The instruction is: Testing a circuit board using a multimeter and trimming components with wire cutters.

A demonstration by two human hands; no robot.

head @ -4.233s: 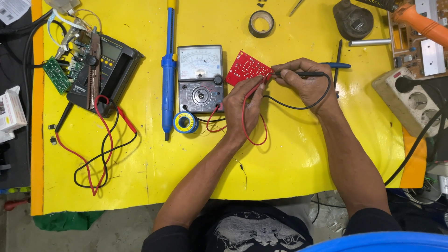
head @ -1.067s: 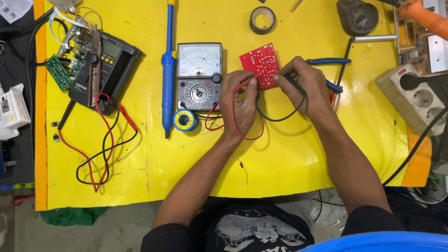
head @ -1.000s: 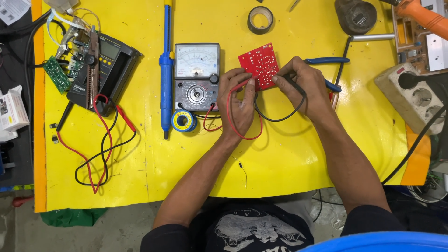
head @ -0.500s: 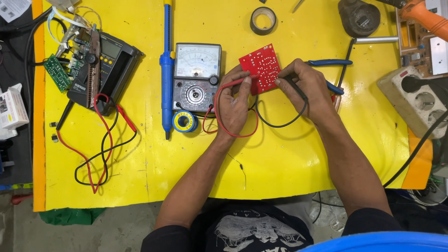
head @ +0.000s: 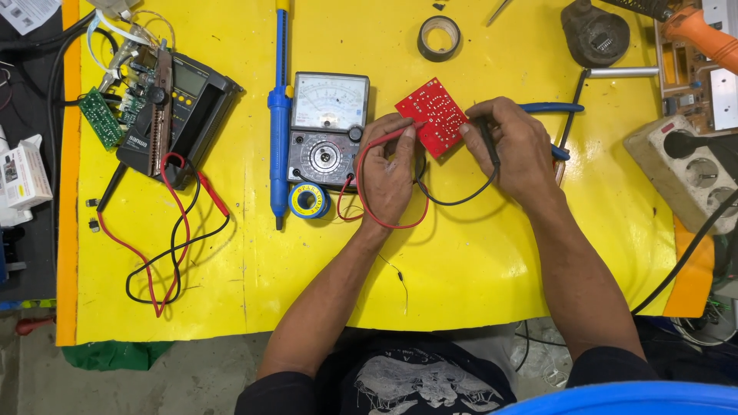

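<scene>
Left hand [head: 387,173] grip pinches red probe [head: 388,137], right hand [head: 516,150] grip pinches black probe [head: 486,142], both tips on red board [head: 432,117] between them.

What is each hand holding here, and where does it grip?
Left hand pinches the red probe near its tip, on the red board. Right hand grips the black probe along its shaft, at the board's right edge.

Glossy yellow plastic sheet [head: 477,253] over the bench, wrinkled and shiny under light. Matt red rectangular circuit board [head: 432,115], finely speckled. Smooth rubbery red lead [head: 369,154] and black lead [head: 453,200]. Grey plastic analogue meter with clear shiny window [head: 327,127]. Smooth blue plastic soldering-iron handle [head: 278,115]. Dull black tape roll [head: 440,37].
</scene>
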